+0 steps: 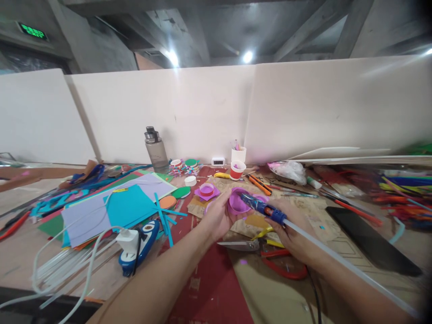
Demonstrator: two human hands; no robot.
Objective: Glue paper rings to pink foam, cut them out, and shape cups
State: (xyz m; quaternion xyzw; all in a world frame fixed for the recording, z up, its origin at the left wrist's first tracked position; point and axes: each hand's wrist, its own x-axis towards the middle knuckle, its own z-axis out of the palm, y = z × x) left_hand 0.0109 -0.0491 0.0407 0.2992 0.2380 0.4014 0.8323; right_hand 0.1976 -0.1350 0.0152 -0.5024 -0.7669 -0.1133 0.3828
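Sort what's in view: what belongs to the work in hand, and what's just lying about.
In use:
- glue gun, in the right grip
- glue stick, at the gun's back
- purple piece, in the left grip

Probably just lying about:
- bottle
- clock
- scissors
- blue paper

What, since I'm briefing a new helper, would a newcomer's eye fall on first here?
First comes the round, open purple container in the left hand, mid-picture, with the blue glue gun in the right hand aimed into it. Next is the flat turquoise paper sheet at the picture's left, then the silver-bladed scissors just below the hands.
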